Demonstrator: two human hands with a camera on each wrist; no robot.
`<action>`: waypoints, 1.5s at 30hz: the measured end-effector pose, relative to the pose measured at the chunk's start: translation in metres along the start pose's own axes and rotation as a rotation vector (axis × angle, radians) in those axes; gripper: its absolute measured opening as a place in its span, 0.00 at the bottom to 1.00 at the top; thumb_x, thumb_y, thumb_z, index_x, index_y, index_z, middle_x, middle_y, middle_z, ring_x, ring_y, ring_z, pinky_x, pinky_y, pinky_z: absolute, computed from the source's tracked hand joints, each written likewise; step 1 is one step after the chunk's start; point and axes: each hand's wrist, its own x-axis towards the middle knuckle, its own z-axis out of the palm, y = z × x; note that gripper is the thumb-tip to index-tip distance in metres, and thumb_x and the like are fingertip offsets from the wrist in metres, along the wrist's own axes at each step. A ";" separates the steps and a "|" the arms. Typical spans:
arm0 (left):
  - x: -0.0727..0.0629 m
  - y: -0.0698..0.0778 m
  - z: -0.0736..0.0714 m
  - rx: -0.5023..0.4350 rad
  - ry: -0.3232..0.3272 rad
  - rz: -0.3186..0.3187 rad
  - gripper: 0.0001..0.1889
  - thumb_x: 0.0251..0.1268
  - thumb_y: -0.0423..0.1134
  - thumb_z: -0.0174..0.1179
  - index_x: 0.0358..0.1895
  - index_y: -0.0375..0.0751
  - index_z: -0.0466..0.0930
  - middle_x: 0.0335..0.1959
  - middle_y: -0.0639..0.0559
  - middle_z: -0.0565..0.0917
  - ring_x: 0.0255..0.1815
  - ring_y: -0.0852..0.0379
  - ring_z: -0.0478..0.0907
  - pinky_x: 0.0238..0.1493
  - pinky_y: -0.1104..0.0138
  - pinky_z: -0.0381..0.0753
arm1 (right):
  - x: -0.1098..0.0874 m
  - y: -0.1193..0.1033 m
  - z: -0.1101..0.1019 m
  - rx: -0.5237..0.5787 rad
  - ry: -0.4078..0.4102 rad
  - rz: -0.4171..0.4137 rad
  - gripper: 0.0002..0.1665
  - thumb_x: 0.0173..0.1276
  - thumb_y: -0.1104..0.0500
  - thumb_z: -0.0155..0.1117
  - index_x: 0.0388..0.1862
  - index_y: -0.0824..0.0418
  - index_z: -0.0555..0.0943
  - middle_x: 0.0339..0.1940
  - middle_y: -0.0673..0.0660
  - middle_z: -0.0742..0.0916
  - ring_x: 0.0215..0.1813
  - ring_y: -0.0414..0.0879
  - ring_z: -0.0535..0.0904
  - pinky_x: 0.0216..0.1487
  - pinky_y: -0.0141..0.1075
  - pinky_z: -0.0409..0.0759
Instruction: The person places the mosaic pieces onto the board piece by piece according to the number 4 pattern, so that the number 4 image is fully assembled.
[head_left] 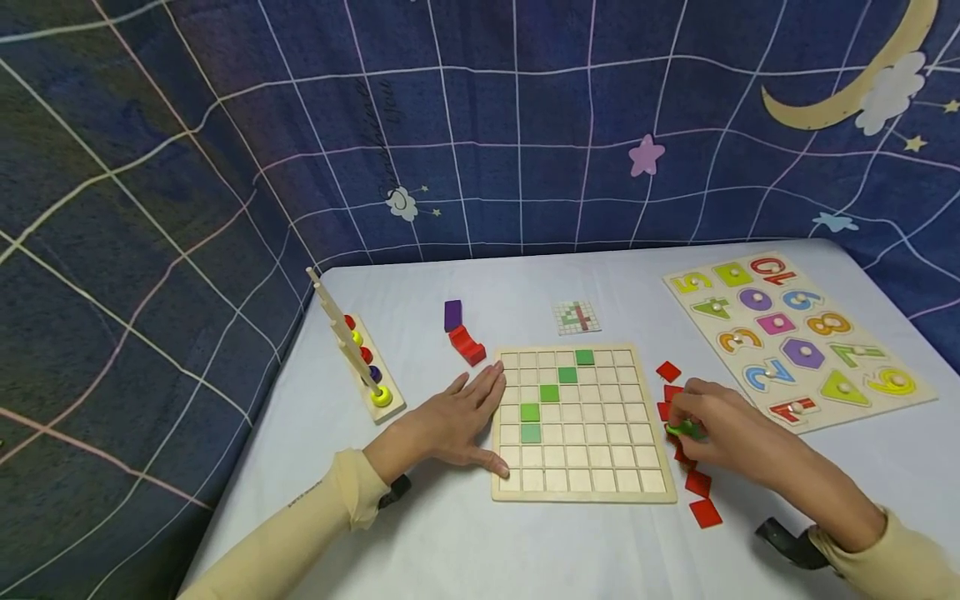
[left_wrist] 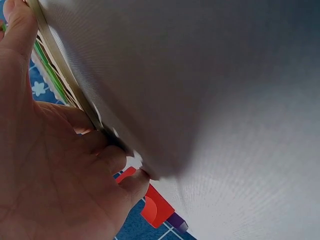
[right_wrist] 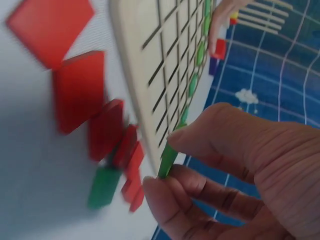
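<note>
A wooden grid board point(head_left: 585, 497) lies on the white table, with several green square tiles point(head_left: 549, 392) in a slanting line of its cells. My left hand point(head_left: 456, 421) rests along the board's left edge, fingers extended and thumb at the near corner. Just past the right edge, my right hand point(head_left: 723, 425) pinches a green tile point(right_wrist: 168, 161) between thumb and fingertips. Beneath and around that hand runs a loose row of red tiles point(head_left: 706, 513). In the right wrist view, another green tile point(right_wrist: 104, 187) lies beside the red ones.
Behind the board lies a small pattern card point(head_left: 577, 317). To the left are a purple block point(head_left: 453, 316), a red curved block point(head_left: 467, 345) and a peg stand point(head_left: 390, 400) with colored beads. A number-and-shape puzzle board point(head_left: 817, 287) is at the right. A dark patterned curtain point(head_left: 480, 125) hangs behind.
</note>
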 end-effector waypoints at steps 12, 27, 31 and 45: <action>0.002 0.001 -0.001 0.029 0.001 -0.003 0.69 0.61 0.81 0.59 0.89 0.37 0.37 0.92 0.42 0.35 0.93 0.48 0.36 0.92 0.49 0.45 | 0.038 -0.040 0.019 -0.008 -0.042 -0.344 0.12 0.59 0.69 0.75 0.31 0.52 0.83 0.33 0.45 0.78 0.38 0.36 0.69 0.36 0.27 0.72; 0.003 0.002 -0.001 0.016 -0.003 -0.008 0.70 0.60 0.82 0.60 0.89 0.37 0.37 0.92 0.43 0.35 0.93 0.49 0.36 0.92 0.49 0.45 | 0.080 -0.072 0.050 -0.044 -0.086 -0.483 0.08 0.63 0.72 0.76 0.33 0.59 0.90 0.33 0.50 0.82 0.38 0.38 0.73 0.41 0.29 0.78; 0.002 0.001 -0.002 0.020 0.001 -0.010 0.69 0.61 0.81 0.60 0.89 0.37 0.37 0.92 0.43 0.35 0.93 0.49 0.35 0.92 0.49 0.45 | 0.083 -0.075 0.051 -0.066 -0.051 -0.520 0.10 0.63 0.72 0.78 0.29 0.57 0.91 0.32 0.49 0.82 0.37 0.39 0.73 0.42 0.31 0.79; 0.001 0.000 0.001 0.009 0.005 -0.012 0.70 0.60 0.81 0.61 0.89 0.36 0.38 0.92 0.42 0.37 0.93 0.47 0.37 0.92 0.48 0.46 | 0.081 -0.079 0.057 -0.114 0.024 -0.543 0.13 0.61 0.74 0.76 0.25 0.58 0.90 0.31 0.50 0.82 0.37 0.42 0.77 0.41 0.30 0.82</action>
